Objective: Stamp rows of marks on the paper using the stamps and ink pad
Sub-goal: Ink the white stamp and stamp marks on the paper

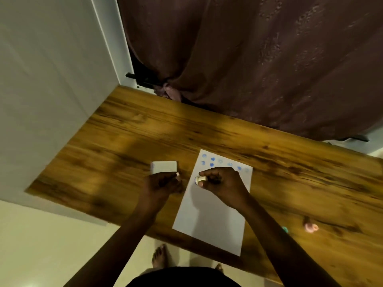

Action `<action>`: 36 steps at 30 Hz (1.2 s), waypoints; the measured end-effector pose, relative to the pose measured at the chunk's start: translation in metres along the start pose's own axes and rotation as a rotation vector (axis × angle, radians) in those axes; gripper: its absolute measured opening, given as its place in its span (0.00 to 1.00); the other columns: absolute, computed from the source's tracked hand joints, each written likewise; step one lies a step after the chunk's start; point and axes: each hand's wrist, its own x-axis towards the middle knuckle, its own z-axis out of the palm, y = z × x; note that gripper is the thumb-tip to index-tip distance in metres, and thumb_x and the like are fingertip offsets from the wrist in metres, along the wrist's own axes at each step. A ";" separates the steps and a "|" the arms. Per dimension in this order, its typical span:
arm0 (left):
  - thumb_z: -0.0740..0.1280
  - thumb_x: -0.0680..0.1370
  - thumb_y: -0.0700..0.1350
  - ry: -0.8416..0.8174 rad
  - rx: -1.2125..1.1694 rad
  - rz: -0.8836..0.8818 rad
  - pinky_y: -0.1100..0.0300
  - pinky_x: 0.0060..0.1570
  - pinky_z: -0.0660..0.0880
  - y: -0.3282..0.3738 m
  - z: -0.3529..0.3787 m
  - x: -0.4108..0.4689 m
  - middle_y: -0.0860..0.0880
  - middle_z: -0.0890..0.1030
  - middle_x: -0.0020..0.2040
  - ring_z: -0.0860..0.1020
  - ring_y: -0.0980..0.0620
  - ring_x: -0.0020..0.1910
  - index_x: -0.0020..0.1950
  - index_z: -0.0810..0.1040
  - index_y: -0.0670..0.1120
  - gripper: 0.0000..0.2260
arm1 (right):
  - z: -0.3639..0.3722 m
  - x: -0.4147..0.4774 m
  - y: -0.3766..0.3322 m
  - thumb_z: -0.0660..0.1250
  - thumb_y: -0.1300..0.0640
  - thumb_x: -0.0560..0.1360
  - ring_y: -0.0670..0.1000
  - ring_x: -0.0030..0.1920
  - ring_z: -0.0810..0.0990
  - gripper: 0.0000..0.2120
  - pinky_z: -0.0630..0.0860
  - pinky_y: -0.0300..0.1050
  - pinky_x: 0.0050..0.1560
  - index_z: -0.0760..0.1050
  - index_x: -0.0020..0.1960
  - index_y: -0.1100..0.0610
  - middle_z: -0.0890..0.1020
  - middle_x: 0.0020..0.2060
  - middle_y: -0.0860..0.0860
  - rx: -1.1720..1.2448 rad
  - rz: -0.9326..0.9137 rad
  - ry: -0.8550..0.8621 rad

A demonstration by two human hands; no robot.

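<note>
Nearest the camera, two bare feet (pixel 159 255) are standing on the pale floor (pixel 51 245), w/ dark clothing at the bottom edge. Two arms are reaching up over the near edge of the brown wooden table (pixel 128 141). A white sheet of paper (pixel 213 220) is lying flat on the table, one corner sticking out past the near edge. Off to the R side, a small pink round stamp (pixel 310 227) and a little teal round thing (pixel 285 229) are sitting on the wood, well apart from the paper; both are blurry. The right hand (pixel 223 184) is hovering over the top part of the paper, fingers pinching a small white round stamp (pixel 200 179) w/ its bluish end pointing L. The left hand (pixel 163 183) is closed around the near end of a white box-shaped ink pad (pixel 163 167) that is sitting on the table just L of the paper. Past the R hand, two short rows of blue stamp marks (pixel 212 161) are showing at the far end of the paper. Farther back, a dark reddish-brown curtain (pixel 259 59) is hanging behind the table, and a white wall panel (pixel 51 79) is standing on the L.
</note>
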 end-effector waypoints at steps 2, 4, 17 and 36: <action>0.74 0.78 0.43 0.058 0.044 0.015 0.54 0.51 0.85 -0.004 -0.023 0.004 0.45 0.89 0.51 0.88 0.47 0.52 0.58 0.84 0.41 0.11 | 0.018 0.008 -0.006 0.77 0.50 0.72 0.40 0.49 0.84 0.13 0.79 0.32 0.50 0.84 0.56 0.50 0.87 0.49 0.44 -0.117 -0.028 -0.015; 0.75 0.77 0.43 0.130 0.052 0.012 0.53 0.51 0.85 -0.008 -0.044 0.007 0.44 0.89 0.51 0.88 0.47 0.50 0.58 0.85 0.41 0.11 | 0.037 0.015 -0.012 0.75 0.49 0.74 0.46 0.50 0.84 0.12 0.81 0.40 0.52 0.83 0.56 0.52 0.87 0.50 0.48 -0.244 -0.066 -0.052; 0.74 0.77 0.36 0.132 -0.039 -0.049 0.52 0.49 0.84 -0.015 -0.089 0.018 0.45 0.90 0.47 0.88 0.44 0.50 0.52 0.87 0.43 0.06 | 0.095 0.036 -0.022 0.66 0.48 0.80 0.56 0.65 0.80 0.18 0.76 0.49 0.66 0.76 0.67 0.55 0.81 0.64 0.55 -0.681 -0.068 -0.207; 0.75 0.77 0.43 0.079 0.031 -0.056 0.45 0.56 0.84 -0.006 -0.074 0.023 0.43 0.88 0.54 0.88 0.47 0.53 0.60 0.85 0.42 0.13 | 0.112 0.033 -0.024 0.68 0.51 0.80 0.56 0.67 0.78 0.19 0.73 0.50 0.69 0.73 0.69 0.54 0.79 0.67 0.54 -0.685 0.019 -0.169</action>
